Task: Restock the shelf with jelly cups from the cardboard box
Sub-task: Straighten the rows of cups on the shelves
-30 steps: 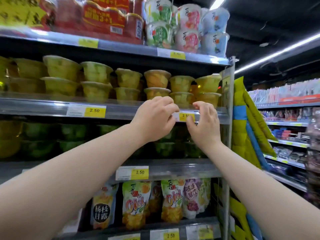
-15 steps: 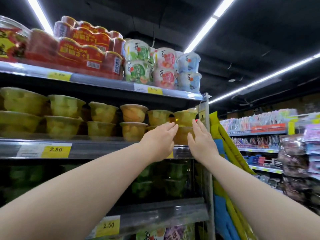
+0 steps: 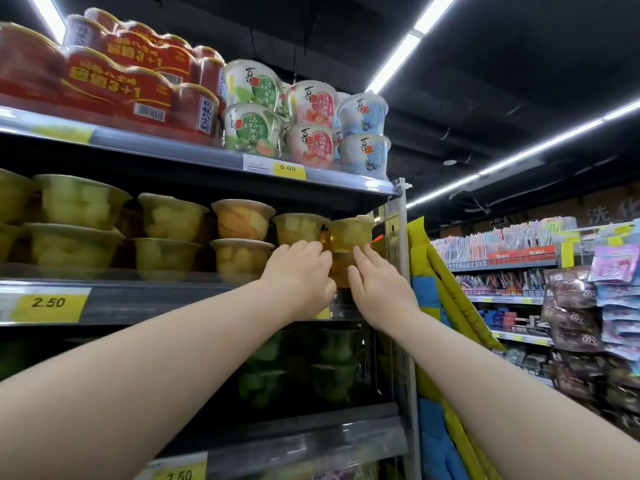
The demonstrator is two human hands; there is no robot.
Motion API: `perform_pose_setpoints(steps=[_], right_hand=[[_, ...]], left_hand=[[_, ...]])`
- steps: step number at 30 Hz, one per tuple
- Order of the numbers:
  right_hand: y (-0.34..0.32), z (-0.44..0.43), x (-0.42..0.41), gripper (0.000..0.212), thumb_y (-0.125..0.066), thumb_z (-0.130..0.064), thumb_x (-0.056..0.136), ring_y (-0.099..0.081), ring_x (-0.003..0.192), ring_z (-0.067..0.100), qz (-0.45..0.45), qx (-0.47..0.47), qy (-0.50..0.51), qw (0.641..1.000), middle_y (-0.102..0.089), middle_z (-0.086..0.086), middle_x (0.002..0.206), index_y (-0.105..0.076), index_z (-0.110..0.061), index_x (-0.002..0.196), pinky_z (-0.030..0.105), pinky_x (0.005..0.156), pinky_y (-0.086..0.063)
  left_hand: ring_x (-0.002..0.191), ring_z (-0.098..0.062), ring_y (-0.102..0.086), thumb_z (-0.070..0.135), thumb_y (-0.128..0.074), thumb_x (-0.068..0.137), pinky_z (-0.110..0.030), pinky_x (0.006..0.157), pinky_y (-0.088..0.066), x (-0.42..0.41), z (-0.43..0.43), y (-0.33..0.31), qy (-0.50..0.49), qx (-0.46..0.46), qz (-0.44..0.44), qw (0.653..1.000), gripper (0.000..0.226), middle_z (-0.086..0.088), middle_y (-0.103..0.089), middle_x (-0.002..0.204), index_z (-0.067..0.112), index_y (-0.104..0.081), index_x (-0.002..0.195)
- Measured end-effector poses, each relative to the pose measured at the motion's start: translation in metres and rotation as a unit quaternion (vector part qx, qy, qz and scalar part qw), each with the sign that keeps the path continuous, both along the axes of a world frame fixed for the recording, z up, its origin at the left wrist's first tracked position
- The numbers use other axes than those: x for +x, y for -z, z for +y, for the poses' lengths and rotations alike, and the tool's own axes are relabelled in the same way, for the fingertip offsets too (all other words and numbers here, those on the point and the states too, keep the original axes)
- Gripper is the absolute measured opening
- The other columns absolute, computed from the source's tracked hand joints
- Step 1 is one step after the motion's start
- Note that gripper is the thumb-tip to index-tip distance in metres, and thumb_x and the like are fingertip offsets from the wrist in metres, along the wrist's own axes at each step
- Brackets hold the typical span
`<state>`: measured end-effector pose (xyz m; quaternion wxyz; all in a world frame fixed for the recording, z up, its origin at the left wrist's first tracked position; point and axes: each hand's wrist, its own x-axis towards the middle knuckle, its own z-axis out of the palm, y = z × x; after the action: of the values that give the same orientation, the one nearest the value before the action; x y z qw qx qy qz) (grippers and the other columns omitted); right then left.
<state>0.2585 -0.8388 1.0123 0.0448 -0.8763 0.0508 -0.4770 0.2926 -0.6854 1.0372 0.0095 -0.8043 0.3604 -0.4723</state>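
Observation:
Yellow and orange jelly cups (image 3: 239, 220) stand in two-high stacks along the middle shelf (image 3: 156, 301). At its right end an amber jelly cup (image 3: 351, 233) sits on top of a lower amber jelly cup (image 3: 341, 271). My left hand (image 3: 301, 275) reaches to that lower cup from the left, fingers curled against its side. My right hand (image 3: 377, 289) touches its right side with straight fingers. The lower cup is mostly hidden between my hands. The cardboard box is out of view.
The top shelf carries red multipacks (image 3: 121, 81) and labelled white cups (image 3: 311, 126). Green cups (image 3: 332, 358) fill the shelf below. Yellow and blue items (image 3: 433, 306) hang off the shelf's right end post. Across the aisle stands a rack of packets (image 3: 571, 306).
Both hands rose from the price rail to the right-end cup stack and closed in on its lower cup. The camera tilted upward.

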Motion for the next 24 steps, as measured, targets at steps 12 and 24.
perform_pose_setpoints(steps=[12, 24], right_hand=[[0.010, 0.033, -0.007, 0.048, -0.037, -0.031, 0.102, -0.022, 0.144, 0.016, -0.078, -0.063, -0.084, 0.991, -0.028, 0.001, 0.156, -0.034, -0.019, 0.148, 0.032, 0.116, -0.017], [0.008, 0.081, 0.013, 0.060, -0.022, -0.051, 0.100, -0.008, 0.148, 0.017, -0.007, -0.051, -0.041, 0.998, -0.014, 0.001, 0.160, -0.015, -0.024, 0.153, 0.038, 0.118, -0.013]], left_hand=[[0.137, -0.023, -0.033, 0.028, -0.038, 0.096, -0.039, 0.105, -0.032, -0.021, 0.065, 0.010, -0.066, 0.009, -0.124, 0.990, 0.054, -0.005, -0.034, 0.151, 0.015, -0.031, 0.148], [0.147, -0.014, -0.014, 0.039, -0.027, 0.100, -0.025, 0.115, -0.010, -0.002, 0.122, 0.022, -0.006, -0.017, -0.050, 0.999, 0.058, 0.000, -0.014, 0.160, 0.019, -0.015, 0.153]])
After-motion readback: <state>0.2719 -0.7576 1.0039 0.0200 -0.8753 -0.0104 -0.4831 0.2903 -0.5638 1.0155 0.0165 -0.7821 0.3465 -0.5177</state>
